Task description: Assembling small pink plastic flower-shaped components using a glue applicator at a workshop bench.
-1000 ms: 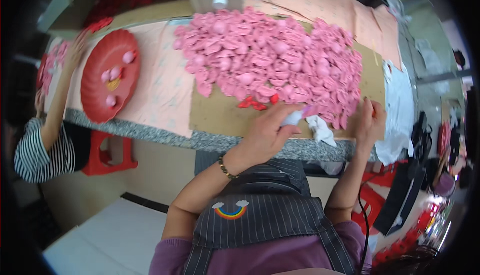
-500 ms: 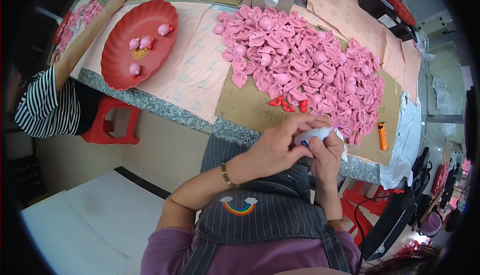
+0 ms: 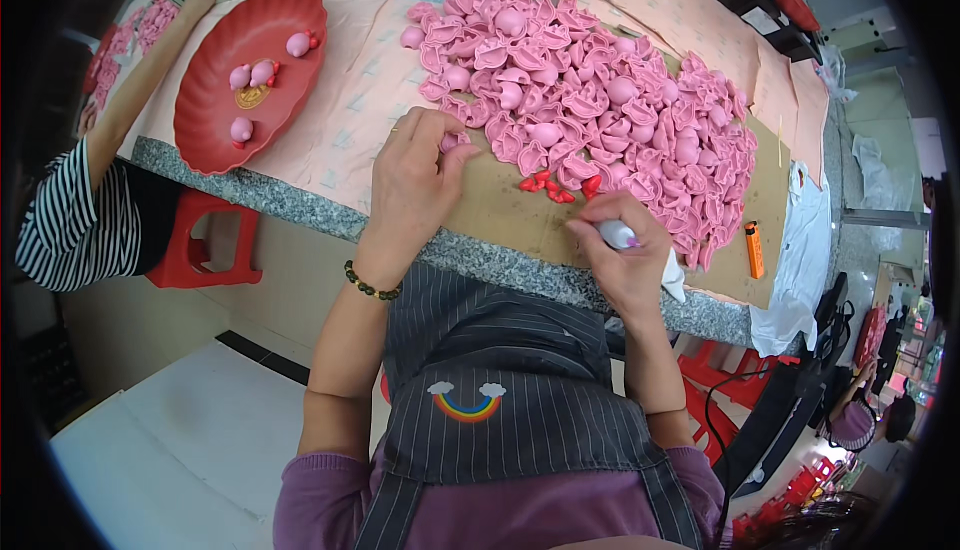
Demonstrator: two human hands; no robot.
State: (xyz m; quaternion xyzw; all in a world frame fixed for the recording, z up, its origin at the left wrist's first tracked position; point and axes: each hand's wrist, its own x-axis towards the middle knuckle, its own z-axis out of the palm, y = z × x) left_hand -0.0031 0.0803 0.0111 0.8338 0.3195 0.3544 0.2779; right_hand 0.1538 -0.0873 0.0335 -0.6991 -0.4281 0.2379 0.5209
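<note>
My left hand (image 3: 412,172) is at the left edge of the pile, thumb and fingers closed around a small pink plastic piece (image 3: 454,141). A heap of pink, frilly-edged plastic shells (image 3: 590,100) spreads beyond both hands. In my right hand (image 3: 632,265) is a small white squeeze bottle (image 3: 618,235) with a purple tip, held near the table's front edge. Several small red pieces (image 3: 548,186) lie on the brown board (image 3: 490,210) just beyond that hand.
A red scalloped dish (image 3: 195,115) holding a few pink-and-red pieces stands at the left. An orange lighter (image 3: 754,250) and white cloth (image 3: 800,270) lie to the right. A co-worker's arm (image 3: 140,85) in a striped sleeve reaches in at far left, beside a red stool (image 3: 205,240).
My hands were together around the bottle and have moved apart. The left went left to the pile and took a pink piece; the right keeps the bottle. The whole view has shifted slightly.
</note>
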